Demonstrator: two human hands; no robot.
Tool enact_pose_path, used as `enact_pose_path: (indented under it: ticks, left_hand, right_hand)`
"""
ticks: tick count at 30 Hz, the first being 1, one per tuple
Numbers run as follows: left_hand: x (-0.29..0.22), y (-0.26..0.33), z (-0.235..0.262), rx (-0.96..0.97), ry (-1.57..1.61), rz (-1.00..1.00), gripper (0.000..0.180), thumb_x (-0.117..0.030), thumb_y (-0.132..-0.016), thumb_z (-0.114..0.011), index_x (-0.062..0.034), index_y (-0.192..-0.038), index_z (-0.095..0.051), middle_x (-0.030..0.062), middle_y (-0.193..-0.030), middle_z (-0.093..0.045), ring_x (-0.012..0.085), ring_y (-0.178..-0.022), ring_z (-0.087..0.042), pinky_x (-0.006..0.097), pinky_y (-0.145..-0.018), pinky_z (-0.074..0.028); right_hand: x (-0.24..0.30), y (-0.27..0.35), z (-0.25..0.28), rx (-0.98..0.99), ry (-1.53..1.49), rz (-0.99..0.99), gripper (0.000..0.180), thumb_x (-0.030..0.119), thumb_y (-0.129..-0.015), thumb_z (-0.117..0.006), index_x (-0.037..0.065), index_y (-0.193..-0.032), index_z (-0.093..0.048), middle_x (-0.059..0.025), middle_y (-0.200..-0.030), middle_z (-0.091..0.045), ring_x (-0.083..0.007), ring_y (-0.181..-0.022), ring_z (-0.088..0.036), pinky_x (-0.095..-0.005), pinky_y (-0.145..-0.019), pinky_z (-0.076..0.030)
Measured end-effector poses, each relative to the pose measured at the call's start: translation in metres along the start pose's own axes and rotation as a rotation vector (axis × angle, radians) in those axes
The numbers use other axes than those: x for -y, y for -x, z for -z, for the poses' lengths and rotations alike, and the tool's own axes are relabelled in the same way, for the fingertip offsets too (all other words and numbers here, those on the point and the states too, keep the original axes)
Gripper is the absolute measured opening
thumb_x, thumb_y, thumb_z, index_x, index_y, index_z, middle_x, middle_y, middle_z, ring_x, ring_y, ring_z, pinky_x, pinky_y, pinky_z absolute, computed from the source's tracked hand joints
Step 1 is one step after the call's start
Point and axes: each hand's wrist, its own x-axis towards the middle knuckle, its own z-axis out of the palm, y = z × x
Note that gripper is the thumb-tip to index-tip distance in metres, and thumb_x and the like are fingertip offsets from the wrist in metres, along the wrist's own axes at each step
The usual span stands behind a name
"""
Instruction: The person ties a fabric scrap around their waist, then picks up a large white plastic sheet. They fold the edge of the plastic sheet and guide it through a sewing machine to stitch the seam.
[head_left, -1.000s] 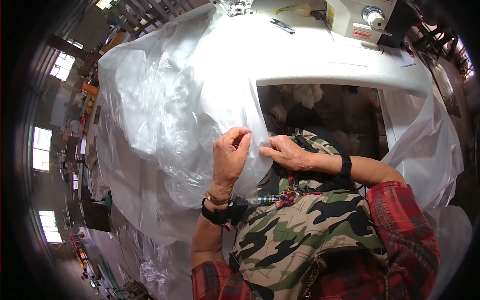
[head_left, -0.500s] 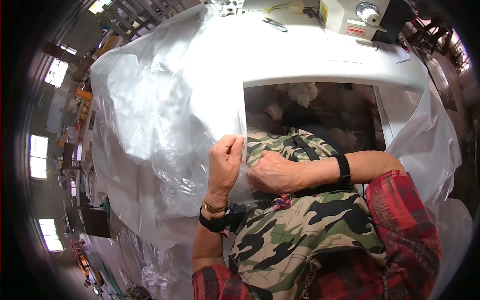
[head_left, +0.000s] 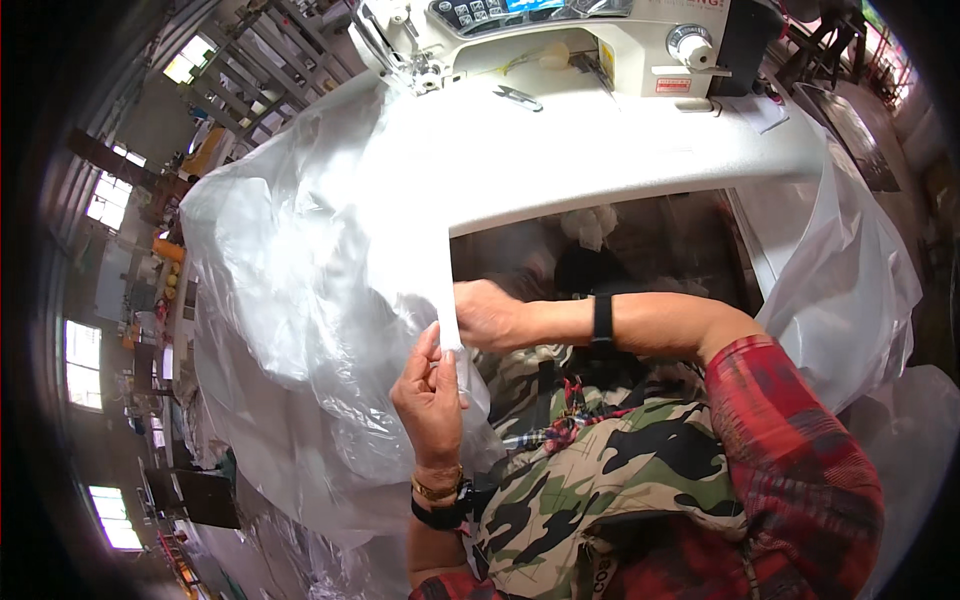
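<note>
pinching away at the edge of a clear plastic sheet (head_left: 300, 300), both hands are busy at the lap. the left hand (head_left: 432, 395) is upright, fingers closed together on a narrow folded strip of the plastic, gripping it just below the front edge of the white surface (head_left: 640, 160). the right hand (head_left: 487, 315) comes across from the right, closed on the same strip just above the left hand, the two nearly touching. a black band sits on the right wrist (head_left: 601, 318), and a gold bangle with a black watch rides the left wrist (head_left: 440, 500).

the plastic sheet billows out to the left in a big crumpled mass and spreads up over the surface, reaching the needle end of the white sewing machine (head_left: 560, 40) at the top. a small pair of metal snips (head_left: 518, 97) lies on the surface just in front of the machine. more plastic (head_left: 850, 290) hangs off the right side of the surface. a camouflage apron (head_left: 600, 480) and red plaid sleeve (head_left: 800, 450) fill the lower right.
</note>
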Motion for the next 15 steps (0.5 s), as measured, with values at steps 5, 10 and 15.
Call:
enact_pose_path:
  ticks: [5,10,15]
  left_hand:
    - [0.002,-0.001,0.0,0.029,-0.092,-0.053,0.033,0.002,-0.095,-0.048,0.0033,-0.126,-0.058,0.005,-0.088,-0.058,0.0056,-0.053,-0.049,0.02,-0.045,-0.043]
    - [0.021,-0.007,-0.005,0.103,-0.332,-0.305,0.029,0.001,-0.091,-0.051,0.005,-0.118,-0.061,0.0124,-0.078,-0.052,0.0193,-0.058,-0.052,0.031,-0.054,-0.043]
    - [0.029,-0.009,-0.023,0.142,-0.314,-0.287,0.028,-0.001,-0.082,-0.063,0.0006,-0.11,-0.065,0.0133,-0.076,-0.051,0.0251,-0.062,-0.051,0.036,-0.059,-0.042]
  right_hand:
    - [-0.003,-0.01,0.005,0.401,0.112,0.069,0.016,0.015,-0.076,-0.062,0.0,-0.083,-0.063,-0.0203,-0.076,-0.064,-0.0395,-0.071,-0.064,-0.0453,-0.061,-0.052]
    - [0.006,-0.026,0.079,0.593,0.565,-0.112,0.017,0.017,-0.079,-0.061,0.0,-0.079,-0.063,-0.0195,-0.07,-0.064,-0.0374,-0.068,-0.066,-0.0436,-0.058,-0.054]
    - [-0.03,-0.071,0.115,0.096,0.729,0.013,0.017,0.019,-0.085,-0.058,0.003,-0.081,-0.06,-0.0167,-0.08,-0.061,-0.0337,-0.076,-0.062,-0.0423,-0.064,-0.051]
